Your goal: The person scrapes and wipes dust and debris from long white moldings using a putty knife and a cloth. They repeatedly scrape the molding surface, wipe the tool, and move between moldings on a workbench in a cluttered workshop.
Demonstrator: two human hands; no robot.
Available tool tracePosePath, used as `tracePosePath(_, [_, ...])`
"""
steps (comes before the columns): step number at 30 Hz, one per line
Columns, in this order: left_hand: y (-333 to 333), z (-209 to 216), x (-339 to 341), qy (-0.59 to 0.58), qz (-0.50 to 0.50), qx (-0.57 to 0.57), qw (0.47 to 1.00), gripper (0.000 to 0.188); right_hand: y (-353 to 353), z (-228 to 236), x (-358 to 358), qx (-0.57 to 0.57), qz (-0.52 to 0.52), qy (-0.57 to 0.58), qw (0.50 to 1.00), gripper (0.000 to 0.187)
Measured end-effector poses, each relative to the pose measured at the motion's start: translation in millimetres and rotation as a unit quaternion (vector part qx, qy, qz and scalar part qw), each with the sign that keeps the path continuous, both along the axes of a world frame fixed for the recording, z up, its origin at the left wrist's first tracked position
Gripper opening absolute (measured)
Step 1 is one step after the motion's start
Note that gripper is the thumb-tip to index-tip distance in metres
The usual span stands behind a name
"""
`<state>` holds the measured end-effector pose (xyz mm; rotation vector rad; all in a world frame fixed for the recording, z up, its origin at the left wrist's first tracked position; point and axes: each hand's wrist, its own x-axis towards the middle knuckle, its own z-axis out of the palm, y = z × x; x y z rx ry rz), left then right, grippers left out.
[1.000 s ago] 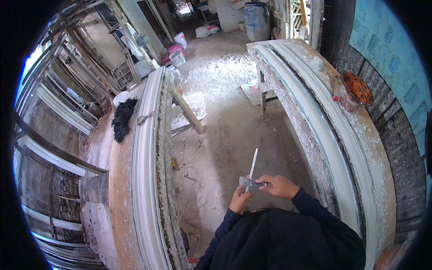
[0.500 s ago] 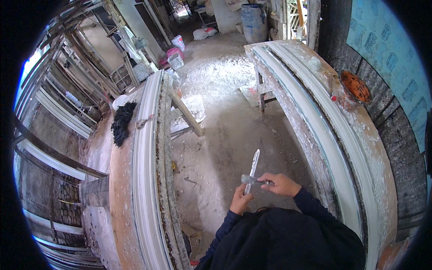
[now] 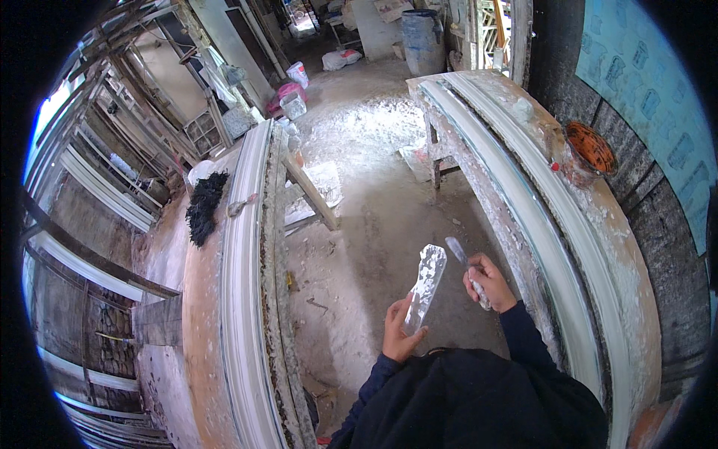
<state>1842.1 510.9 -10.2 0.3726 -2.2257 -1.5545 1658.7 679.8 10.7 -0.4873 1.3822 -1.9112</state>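
Note:
In my left hand [image 3: 400,333] is a flat, clear-looking strip [image 3: 427,280] with a rounded far end, its face spotted with white plaster-like residue. The fingers grip its near end, and it points up and away from me. My right hand [image 3: 490,284] is closed around the whitened handle of a small putty knife [image 3: 456,251]. The grey blade angles up and left, near the strip but apart from it. Both hands are over the floor between two long benches.
The left bench [image 3: 202,299] bears long white mouldings [image 3: 250,247], a black bristly bundle [image 3: 206,208] and a small tool [image 3: 241,205]. On the right bench [image 3: 621,284] lie more white mouldings [image 3: 516,194] and an orange-lined bucket [image 3: 591,148]. A blue barrel [image 3: 422,41] stands far back.
The strip has turned from edge-on to show its broad face. My right hand has moved right, drawing the putty knife away from the strip, and the blade now points up.

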Motion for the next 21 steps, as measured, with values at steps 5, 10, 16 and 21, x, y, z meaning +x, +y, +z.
tracePosePath(5, [-4, -1, 2, -0.02, -0.01, 0.014, 1.0, 0.074, 3, 7, 3, 0.025, 0.051, 0.123, 0.991, 0.02])
tracePosePath(10, [-16, -13, 12, -0.006, -0.043, 0.069, 0.997, 0.072, -5, 25, -2, 0.099, 0.067, 0.205, 0.971, 0.02])
tracePosePath(16, [-17, -10, 15, -0.012, -0.075, 0.117, 0.99, 0.072, -6, 4, -18, 0.16, -0.057, 0.176, 0.97, 0.02])
tracePosePath(21, [-16, -6, 14, 0.001, -0.036, 0.051, 0.998, 0.071, -11, 23, -3, 0.094, 0.013, 0.201, 0.975, 0.018])
